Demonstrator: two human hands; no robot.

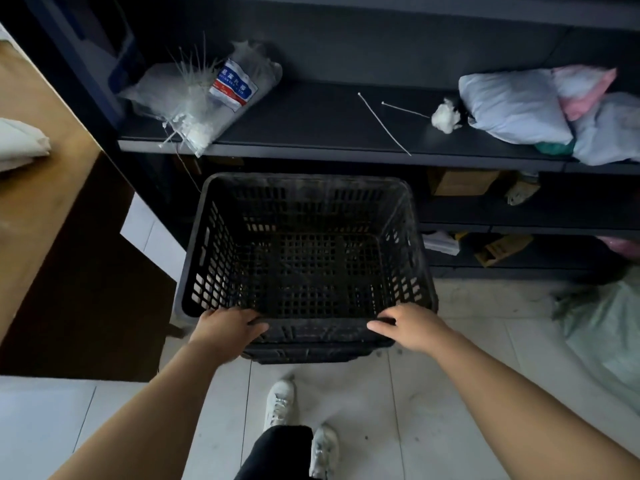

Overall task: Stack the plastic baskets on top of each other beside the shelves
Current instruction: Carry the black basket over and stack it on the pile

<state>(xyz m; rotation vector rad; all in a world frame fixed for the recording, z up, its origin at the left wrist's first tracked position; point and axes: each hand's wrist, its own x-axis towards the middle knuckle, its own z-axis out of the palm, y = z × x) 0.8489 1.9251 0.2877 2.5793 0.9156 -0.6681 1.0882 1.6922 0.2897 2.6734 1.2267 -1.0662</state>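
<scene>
A black plastic basket [304, 188] with slotted walls stands upright in front of the dark shelves [311, 147], empty inside. Under its near edge the rim of another black basket [304, 355] shows, so the top one sits nested on it. My left hand [225, 329] grips the near rim at its left corner, fingers curled over the edge. My right hand [408, 325] holds the same rim at the right corner.
On the shelf lie a bag of white cable ties [204, 98], two loose ties [384, 124] and stuffed plastic bags [519, 105]. A wooden table [41, 188] stands at the left. A pale sack [602, 334] lies on the tiled floor at the right. My shoes [280, 403] are below.
</scene>
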